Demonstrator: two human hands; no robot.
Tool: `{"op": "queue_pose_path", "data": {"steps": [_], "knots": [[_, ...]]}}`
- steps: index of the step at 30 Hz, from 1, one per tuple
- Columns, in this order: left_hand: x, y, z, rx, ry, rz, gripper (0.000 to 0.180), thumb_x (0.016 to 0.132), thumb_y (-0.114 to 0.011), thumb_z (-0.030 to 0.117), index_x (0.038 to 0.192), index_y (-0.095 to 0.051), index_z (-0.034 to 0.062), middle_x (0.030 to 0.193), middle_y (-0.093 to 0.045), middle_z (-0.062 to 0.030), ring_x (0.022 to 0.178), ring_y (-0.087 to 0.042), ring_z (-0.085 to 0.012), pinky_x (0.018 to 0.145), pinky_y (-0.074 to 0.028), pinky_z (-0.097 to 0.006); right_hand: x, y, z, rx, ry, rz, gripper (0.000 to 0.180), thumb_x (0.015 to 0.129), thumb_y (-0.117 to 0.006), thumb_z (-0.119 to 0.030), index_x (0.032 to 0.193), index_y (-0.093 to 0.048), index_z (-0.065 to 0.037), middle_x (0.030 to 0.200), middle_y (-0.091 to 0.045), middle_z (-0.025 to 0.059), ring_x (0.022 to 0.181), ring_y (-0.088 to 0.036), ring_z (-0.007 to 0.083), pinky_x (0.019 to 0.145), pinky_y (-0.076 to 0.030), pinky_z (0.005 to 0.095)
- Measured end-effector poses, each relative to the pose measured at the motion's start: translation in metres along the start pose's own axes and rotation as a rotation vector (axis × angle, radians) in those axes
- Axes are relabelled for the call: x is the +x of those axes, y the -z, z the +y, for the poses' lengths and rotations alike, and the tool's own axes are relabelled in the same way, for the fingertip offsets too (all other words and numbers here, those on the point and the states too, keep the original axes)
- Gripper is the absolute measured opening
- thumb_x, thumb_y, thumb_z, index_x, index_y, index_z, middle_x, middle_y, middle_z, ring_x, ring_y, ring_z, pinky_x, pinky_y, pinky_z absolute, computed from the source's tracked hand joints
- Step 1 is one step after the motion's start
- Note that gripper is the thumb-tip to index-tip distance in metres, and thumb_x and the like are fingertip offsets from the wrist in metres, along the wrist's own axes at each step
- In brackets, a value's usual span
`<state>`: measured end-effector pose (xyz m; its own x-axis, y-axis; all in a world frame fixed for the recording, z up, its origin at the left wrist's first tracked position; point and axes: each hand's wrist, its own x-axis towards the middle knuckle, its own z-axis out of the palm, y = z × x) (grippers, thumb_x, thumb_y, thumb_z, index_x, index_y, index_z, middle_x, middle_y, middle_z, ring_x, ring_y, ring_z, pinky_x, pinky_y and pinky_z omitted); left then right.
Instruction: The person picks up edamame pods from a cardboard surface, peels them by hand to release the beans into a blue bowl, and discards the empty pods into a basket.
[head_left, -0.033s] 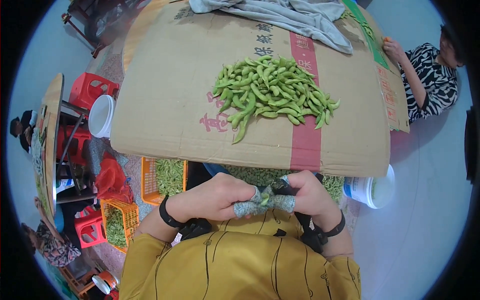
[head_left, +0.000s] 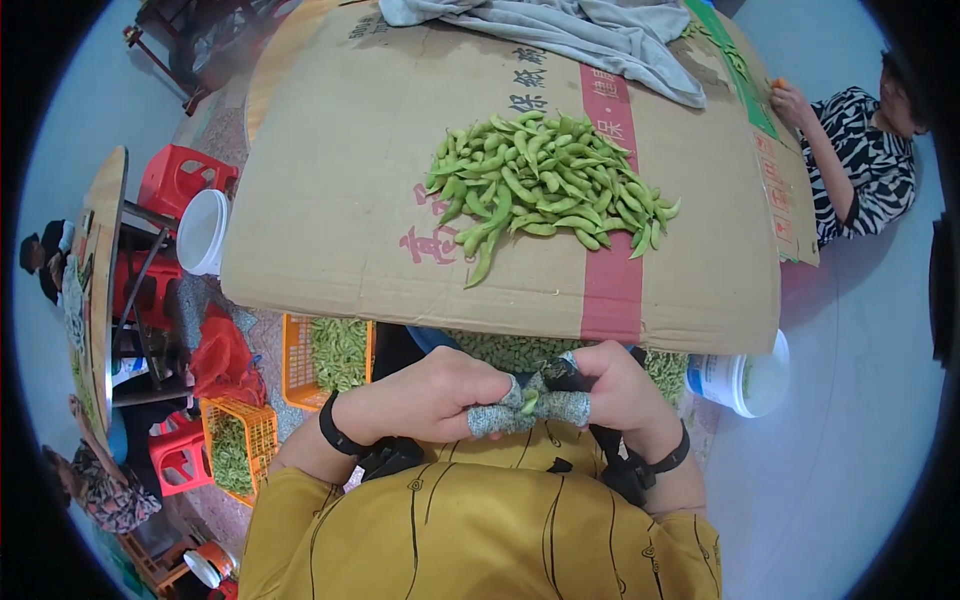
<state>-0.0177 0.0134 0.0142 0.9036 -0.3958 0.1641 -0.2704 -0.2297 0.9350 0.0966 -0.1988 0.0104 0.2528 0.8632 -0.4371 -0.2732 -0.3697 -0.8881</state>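
Note:
My left hand and my right hand meet in front of my body, just below the near edge of the cardboard. Grey cloth-like wraps cover the thumbs and forefingers. Between the wrapped fingertips a green soybean pod shows in small part, pinched by both hands. A dark patch sits on the right thumb; I cannot make out what it is. Beyond the hands, a heap of green soybean pods lies on the cardboard sheet. Under my hands, a container of shelled green beans is partly hidden.
Orange crates of pods and a red plastic bag stand at left, near red stools and a white bucket. Another white bucket is at right. A grey cloth lies at the far edge. A co-worker sits at right.
My hands stay almost in the same place, still pinching the pod. The co-worker's hand at the right has shifted slightly, and something orange now shows at its fingertips.

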Motion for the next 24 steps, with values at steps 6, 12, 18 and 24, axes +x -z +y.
{"op": "queue_pose_path", "data": {"steps": [6, 12, 18, 24], "knots": [[0.001, 0.0, -0.002, 0.359, 0.024, 0.017, 0.013, 0.075, -0.061, 0.01, 0.079, -0.05, 0.0036, 0.069, -0.054, -0.0147, 0.065, -0.058, -0.0362, 0.059, -0.047, -0.043, 0.005, -0.017, -0.008, -0.348, 0.262, 0.185, 0.022, 0.074, -0.073, -0.012, 0.091, -0.065, -0.001, 0.072, -0.062, 0.0073, 0.067, -0.061, 0.0119, 0.061, -0.049, 0.0279], [-0.021, 0.008, 0.008, 0.572, 0.248, 0.06, 0.013, 0.072, -0.063, 0.009, 0.079, -0.052, 0.0042, 0.069, -0.057, -0.0155, 0.067, -0.06, -0.0366, 0.06, -0.048, -0.045, 0.01, -0.021, -0.004, -0.864, 0.388, 0.345, 0.024, 0.066, -0.068, -0.011, 0.089, -0.066, -0.003, 0.082, -0.062, 0.0137, 0.077, -0.062, 0.0326, 0.066, -0.052, 0.039], [-0.067, 0.04, 0.032, 1.144, 0.741, 0.37, 0.023, 0.071, -0.074, 0.016, 0.087, -0.062, 0.0056, 0.079, -0.061, -0.0129, 0.074, -0.061, -0.0331, 0.062, -0.049, -0.042, 0.01, -0.022, 0.012, -0.924, 0.501, 0.363, 0.024, 0.069, -0.066, -0.008, 0.092, -0.064, -0.002, 0.091, -0.059, 0.0142, 0.078, -0.061, 0.0323, 0.066, -0.052, 0.0402], [0.001, 0.013, 0.008, 1.029, 0.345, 0.652, 0.022, 0.073, -0.07, 0.004, 0.094, -0.065, 0.0043, 0.093, -0.061, -0.0139, 0.079, -0.061, -0.033, 0.066, -0.05, -0.04, 0.014, -0.026, 0.009, -0.876, 0.505, 0.463, 0.024, 0.069, -0.067, -0.008, 0.092, -0.064, -0.003, 0.081, -0.058, 0.014, 0.071, -0.061, 0.0327, 0.061, -0.052, 0.0398]]}}
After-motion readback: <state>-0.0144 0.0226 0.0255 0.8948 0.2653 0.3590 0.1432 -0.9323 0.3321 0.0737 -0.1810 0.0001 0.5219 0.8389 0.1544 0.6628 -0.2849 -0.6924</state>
